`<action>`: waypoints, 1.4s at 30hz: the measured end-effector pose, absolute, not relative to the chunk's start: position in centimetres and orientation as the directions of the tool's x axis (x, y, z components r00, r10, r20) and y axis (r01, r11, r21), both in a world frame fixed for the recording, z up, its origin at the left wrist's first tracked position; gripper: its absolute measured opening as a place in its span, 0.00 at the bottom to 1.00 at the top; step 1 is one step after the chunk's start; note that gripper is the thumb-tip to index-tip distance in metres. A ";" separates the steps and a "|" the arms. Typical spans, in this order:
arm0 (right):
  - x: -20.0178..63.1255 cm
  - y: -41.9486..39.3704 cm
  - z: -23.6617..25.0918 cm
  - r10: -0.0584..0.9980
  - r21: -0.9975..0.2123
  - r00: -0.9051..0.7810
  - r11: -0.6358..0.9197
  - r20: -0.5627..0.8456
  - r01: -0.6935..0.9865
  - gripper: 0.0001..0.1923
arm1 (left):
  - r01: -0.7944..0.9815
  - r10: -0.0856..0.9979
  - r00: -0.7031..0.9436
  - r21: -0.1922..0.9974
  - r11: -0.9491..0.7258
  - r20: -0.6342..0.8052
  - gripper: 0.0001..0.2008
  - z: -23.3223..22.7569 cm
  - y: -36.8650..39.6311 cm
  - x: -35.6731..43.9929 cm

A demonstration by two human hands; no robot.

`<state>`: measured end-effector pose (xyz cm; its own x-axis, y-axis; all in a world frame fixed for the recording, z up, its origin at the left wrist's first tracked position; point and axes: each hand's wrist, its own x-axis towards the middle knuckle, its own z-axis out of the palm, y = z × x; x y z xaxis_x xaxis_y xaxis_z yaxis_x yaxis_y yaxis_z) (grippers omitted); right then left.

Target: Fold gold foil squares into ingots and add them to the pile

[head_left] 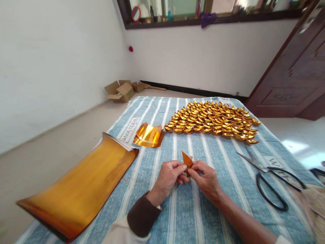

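Observation:
Between my two hands is a small piece of folded gold paper (187, 159), with a pointed corner sticking up. My left hand (170, 174) pinches its left side between thumb and fingers. On the other side, my right hand (205, 178) grips the paper with thumb and forefinger, close to the left fingertips. The lower folds are partly hidden behind the fingers. Beyond the hands lies a small stack of shiny gold paper sheets (149, 135). Many folded gold paper ingots (208, 118) are massed together to its right.
A large stack of gold sheets (76, 183) covers the left of the striped tablecloth (162, 200). Black-handled scissors (261, 168) lie at the right, blades partly apart. Cardboard boxes (123, 92) stand on the floor behind the table, and a wooden door (291, 67) is at the right.

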<state>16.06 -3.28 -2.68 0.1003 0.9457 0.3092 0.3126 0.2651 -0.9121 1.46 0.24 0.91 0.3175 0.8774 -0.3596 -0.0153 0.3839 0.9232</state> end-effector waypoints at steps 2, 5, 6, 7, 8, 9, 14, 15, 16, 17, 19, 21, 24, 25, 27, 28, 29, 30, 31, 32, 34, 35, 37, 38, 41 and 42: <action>16.1 -3.3 -2.8 0.941 -0.895 0.082 0.282 0.329 0.346 0.11 | -0.015 0.872 0.323 0.919 0.394 -0.368 0.12 1.0 0.3 1.4; 16.1 -3.3 -2.8 0.934 -0.869 0.060 0.303 0.352 0.392 0.11 | -0.013 0.863 0.331 0.912 0.409 -0.382 0.11 1.0 0.3 1.4; 16.1 -3.3 -2.8 0.931 -0.860 0.055 0.311 0.362 0.404 0.11 | -0.010 0.861 0.333 0.912 0.411 -0.385 0.11 1.1 0.3 1.3; 16.1 -3.3 -2.8 0.927 -0.853 0.052 0.318 0.370 0.414 0.10 | -0.007 0.860 0.334 0.911 0.412 -0.386 0.10 1.1 0.3 1.4; 16.1 -3.4 -2.8 0.926 -0.848 0.050 0.321 0.375 0.422 0.10 | -0.004 0.859 0.334 0.911 0.412 -0.387 0.10 1.1 0.3 1.4; 16.0 -3.4 -2.8 0.926 -0.845 0.050 0.319 0.374 0.430 0.09 | -0.002 0.859 0.333 0.911 0.413 -0.388 0.09 1.1 0.3 1.4; 16.1 -3.5 -2.9 0.954 -0.878 0.070 0.239 0.292 0.415 0.07 | -0.011 0.869 0.301 0.909 0.416 -0.394 0.07 0.9 0.3 1.5; 16.2 -3.5 -2.9 0.961 -0.894 0.069 0.220 0.267 0.390 0.07 | -0.019 0.872 0.288 0.908 0.418 -0.395 0.07 0.8 0.3 1.5; 16.2 -3.5 -2.9 0.969 -0.912 0.067 0.201 0.240 0.357 0.07 | -0.030 0.876 0.277 0.908 0.419 -0.395 0.07 0.8 0.3 1.5; 16.3 -3.5 -3.0 0.975 -0.930 0.066 0.181 0.213 0.321 0.08 | -0.041 0.879 0.265 0.906 0.420 -0.396 0.07 0.8 0.4 1.5; 16.4 -3.5 -3.0 0.985 -0.959 0.073 0.135 0.158 0.249 0.10 | -0.062 0.883 0.245 0.903 0.426 -0.400 0.07 0.7 0.5 1.4; 16.5 -3.5 -3.0 0.991 -0.978 0.082 0.084 0.101 0.191 0.12 | -0.076 0.883 0.233 0.898 0.434 -0.407 0.07 0.7 0.5 1.5; 16.4 -3.5 -2.8 0.996 -0.991 0.078 0.023 0.034 0.135 0.13 | -0.085 0.879 0.231 0.892 0.445 -0.417 0.06 0.8 0.5 1.5; 16.3 -3.5 -2.8 0.997 -0.992 0.077 0.009 0.019 0.124 0.13 | -0.085 0.878 0.233 0.891 0.446 -0.418 0.06 0.8 0.5 1.6; 16.2 -3.5 -2.7 0.997 -0.993 0.081 -0.008 0.002 0.114 0.14 | -0.083 0.876 0.238 0.889 0.450 -0.421 0.05 0.8 0.4 1.6; 16.1 -3.5 -2.7 0.997 -0.994 0.083 -0.010 -0.001 0.113 0.14 | -0.080 0.873 0.240 0.888 0.453 -0.423 0.05 0.8 0.4 1.6; 16.1 -3.5 -2.8 0.996 -0.994 0.084 -0.009 0.001 0.113 0.14 | -0.076 0.871 0.243 0.887 0.455 -0.426 0.05 0.8 0.4 1.6; 16.1 -3.5 -2.8 0.996 -0.994 0.084 -0.005 0.004 0.112 0.14 | -0.074 0.869 0.245 0.886 0.458 -0.429 0.05 0.8 0.4 1.6; 16.1 -3.6 -2.8 0.997 -0.994 0.082 -0.002 0.007 0.110 0.14 | -0.073 0.868 0.246 0.885 0.460 -0.431 0.05 0.8 0.4 1.5; 16.1 -3.6 -2.9 0.997 -0.994 0.080 0.000 0.008 0.107 0.13 | -0.073 0.868 0.246 0.885 0.460 -0.431 0.05 0.8 0.4 1.5; 16.1 -3.6 -3.0 0.997 -0.995 0.079 0.003 0.011 0.103 0.13 | -0.073 0.869 0.247 0.886 0.458 -0.429 0.05 0.9 0.4 1.5; 16.1 -3.6 -3.1 0.997 -0.995 0.080 0.004 0.013 0.102 0.13 | -0.073 0.868 0.247 0.885 0.460 -0.431 0.05 0.9 0.4 1.5; 16.1 -3.5 -3.3 0.996 -0.994 0.084 0.006 0.015 0.106 0.13 | -0.072 0.866 0.245 0.883 0.464 -0.435 0.05 1.0 0.4 1.6; 16.1 -3.5 -3.3 0.996 -0.994 0.085 0.006 0.015 0.108 0.13 | -0.073 0.866 0.244 0.882 0.465 -0.436 0.05 1.0 0.4 1.6; 16.1 -3.4 -3.4 0.997 -0.995 0.082 0.002 0.010 0.101 0.14 | -0.077 0.869 0.240 0.884 0.461 -0.432 0.04 0.9 0.4 1.7; 16.1 -3.4 -3.3 0.997 -0.996 0.079 -0.001 0.006 0.087 0.15 | -0.081 0.872 0.236 0.885 0.458 -0.429 0.04 0.9 0.4 1.7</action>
